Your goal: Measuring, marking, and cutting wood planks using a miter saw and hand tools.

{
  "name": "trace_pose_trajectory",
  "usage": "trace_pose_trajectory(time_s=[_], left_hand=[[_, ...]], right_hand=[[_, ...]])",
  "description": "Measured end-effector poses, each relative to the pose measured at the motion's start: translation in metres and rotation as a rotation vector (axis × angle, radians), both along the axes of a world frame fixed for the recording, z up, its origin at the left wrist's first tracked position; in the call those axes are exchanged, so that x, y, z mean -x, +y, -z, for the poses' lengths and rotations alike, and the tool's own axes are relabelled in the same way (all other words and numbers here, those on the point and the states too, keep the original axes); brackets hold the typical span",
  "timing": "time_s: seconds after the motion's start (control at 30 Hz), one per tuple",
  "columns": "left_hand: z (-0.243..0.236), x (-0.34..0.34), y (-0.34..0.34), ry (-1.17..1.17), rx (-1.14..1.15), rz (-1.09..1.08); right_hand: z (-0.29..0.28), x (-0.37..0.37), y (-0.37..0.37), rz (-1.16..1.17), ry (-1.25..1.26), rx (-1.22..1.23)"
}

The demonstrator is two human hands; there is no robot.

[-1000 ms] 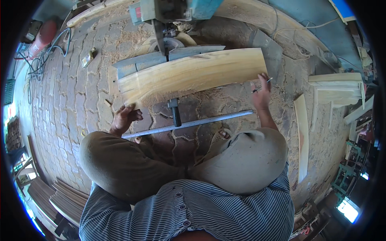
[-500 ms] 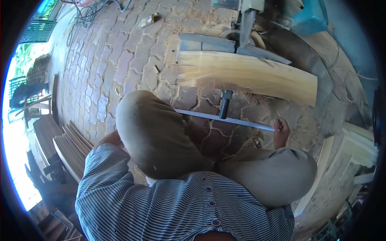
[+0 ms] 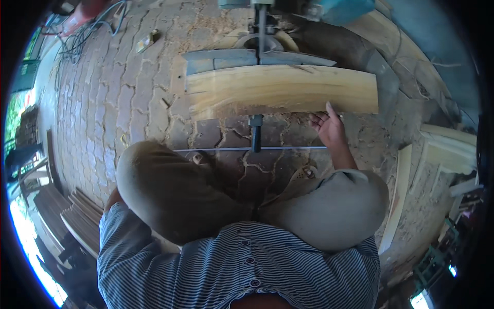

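My right hand (image 3: 332, 131) is raised at the lower edge of a pale wooden board (image 3: 288, 87), thumb upward, fingers loosely bent and apart; a small thin thing by its thumb is too small to make out. The board lies across the base of a saw machine (image 3: 260, 28), in front of its blue-grey fence (image 3: 216, 61). A dark handle (image 3: 256, 135) sticks out below the board, over a long metal straightedge (image 3: 290, 148) on the paving. My left forearm (image 3: 110, 201) runs behind my left knee, which hides that hand.
Red power tool and cables (image 3: 77, 23) lie at upper left, near a small object (image 3: 146, 41). Stacked planks (image 3: 77, 211) are at lower left. A long offcut (image 3: 393, 195) and pale wooden pieces (image 3: 442, 149) lie at right. Sawdust covers the paving (image 3: 128, 103).
My left hand has left the board and gone behind my knee. My right hand dropped to the straightedge, then rose back to the board's edge. The head view swung left and partly back.
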State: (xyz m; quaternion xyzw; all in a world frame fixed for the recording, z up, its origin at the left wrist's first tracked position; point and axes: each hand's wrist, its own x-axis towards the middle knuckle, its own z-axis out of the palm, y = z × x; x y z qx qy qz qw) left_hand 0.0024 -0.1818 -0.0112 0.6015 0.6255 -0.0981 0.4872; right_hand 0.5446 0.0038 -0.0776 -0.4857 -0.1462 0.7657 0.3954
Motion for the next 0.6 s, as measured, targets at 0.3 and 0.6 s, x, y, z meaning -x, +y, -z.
trace_pose_trajectory(time_s=[0.3,0.6], left_hand=[[0.009,-0.015,0.063,0.038,0.044,0.43],[-0.096,0.096,0.016,0.203,0.271,0.636]], right_hand=[[-0.001,0.011,0.012,0.106,-0.076,-0.03],[-0.077,-0.072,-0.046,0.406,-0.151,0.085]])
